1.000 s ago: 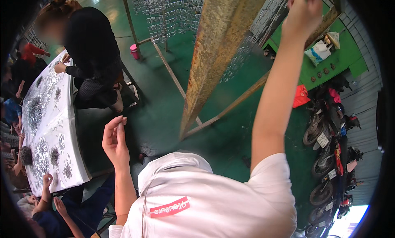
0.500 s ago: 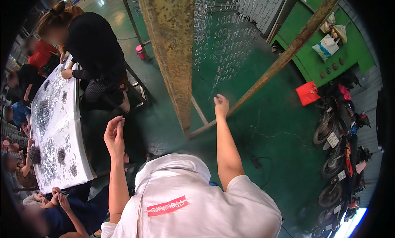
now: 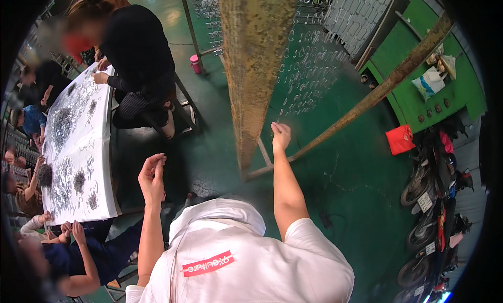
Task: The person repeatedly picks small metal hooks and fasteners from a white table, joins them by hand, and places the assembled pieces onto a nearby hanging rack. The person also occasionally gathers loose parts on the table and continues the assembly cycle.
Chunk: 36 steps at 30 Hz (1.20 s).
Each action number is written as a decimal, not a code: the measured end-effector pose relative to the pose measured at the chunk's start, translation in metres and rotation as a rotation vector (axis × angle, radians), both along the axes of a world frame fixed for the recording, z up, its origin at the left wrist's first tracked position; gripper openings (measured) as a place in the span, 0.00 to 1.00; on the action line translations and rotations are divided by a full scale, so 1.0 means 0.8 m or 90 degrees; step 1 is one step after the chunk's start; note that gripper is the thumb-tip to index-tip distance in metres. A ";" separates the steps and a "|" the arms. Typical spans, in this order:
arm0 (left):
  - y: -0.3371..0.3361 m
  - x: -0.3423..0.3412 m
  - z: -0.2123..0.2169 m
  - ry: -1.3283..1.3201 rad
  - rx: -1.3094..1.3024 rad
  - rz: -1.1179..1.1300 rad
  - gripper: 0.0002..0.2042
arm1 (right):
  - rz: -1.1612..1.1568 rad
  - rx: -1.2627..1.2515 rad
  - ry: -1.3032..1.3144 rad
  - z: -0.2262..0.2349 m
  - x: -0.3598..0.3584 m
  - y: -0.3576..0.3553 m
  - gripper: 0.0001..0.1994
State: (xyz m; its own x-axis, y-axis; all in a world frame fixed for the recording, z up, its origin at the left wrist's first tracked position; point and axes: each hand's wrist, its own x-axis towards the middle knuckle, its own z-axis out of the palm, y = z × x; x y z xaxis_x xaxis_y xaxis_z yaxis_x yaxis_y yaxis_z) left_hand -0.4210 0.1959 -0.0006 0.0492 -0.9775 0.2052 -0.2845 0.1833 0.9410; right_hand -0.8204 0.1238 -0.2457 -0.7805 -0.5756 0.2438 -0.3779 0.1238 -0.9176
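Observation:
Strands of shiny hook-shaped metal pieces (image 3: 309, 80) hang from the rusty frame above and ahead of me. My right hand (image 3: 281, 136) is raised to the lower end of the nearest strand, its thumb and fingers pinched together. Whatever lies between those fingertips is too small to make out. Further left and lower, my left hand (image 3: 152, 180) is held up with fingers curled and tips together, apart from the strands. I cannot make out what it holds, if anything.
A broad rusty beam (image 3: 257, 56) and a slanting bar (image 3: 372, 93) stand close ahead. Several people work at a white table (image 3: 110, 161) heaped with small metal pieces. A green table (image 3: 403, 98), a red bag (image 3: 400, 139) and parked motorbikes (image 3: 419, 198) line the right side.
The view has shifted, so the frame and tables appear further right. My right hand has stayed at the strand's lower end; my left hand remains raised and curled.

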 end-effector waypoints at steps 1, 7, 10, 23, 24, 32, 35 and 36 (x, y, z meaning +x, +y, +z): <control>0.001 0.000 -0.002 0.007 -0.002 0.000 0.07 | 0.005 -0.010 -0.005 0.002 -0.001 0.000 0.07; 0.002 0.002 -0.011 0.000 0.005 -0.007 0.07 | 0.031 -0.044 -0.084 0.014 -0.006 0.009 0.08; 0.001 0.002 -0.014 0.013 0.014 -0.015 0.07 | 0.034 -0.040 -0.063 0.015 -0.011 0.013 0.08; -0.015 0.022 -0.034 0.063 0.058 -0.033 0.07 | 0.045 0.120 0.144 0.028 0.014 0.121 0.07; -0.017 0.028 -0.037 0.063 0.068 -0.038 0.08 | 0.063 0.111 0.135 0.028 0.022 0.136 0.07; -0.069 0.105 -0.057 0.027 0.104 -0.061 0.09 | 0.141 0.201 0.144 0.054 0.115 0.273 0.11; -0.094 0.154 -0.071 -0.019 0.089 -0.047 0.09 | 0.136 0.264 0.080 0.064 0.170 0.309 0.09; -0.102 0.173 -0.077 -0.030 0.097 -0.039 0.09 | 0.145 0.303 0.103 0.068 0.191 0.314 0.09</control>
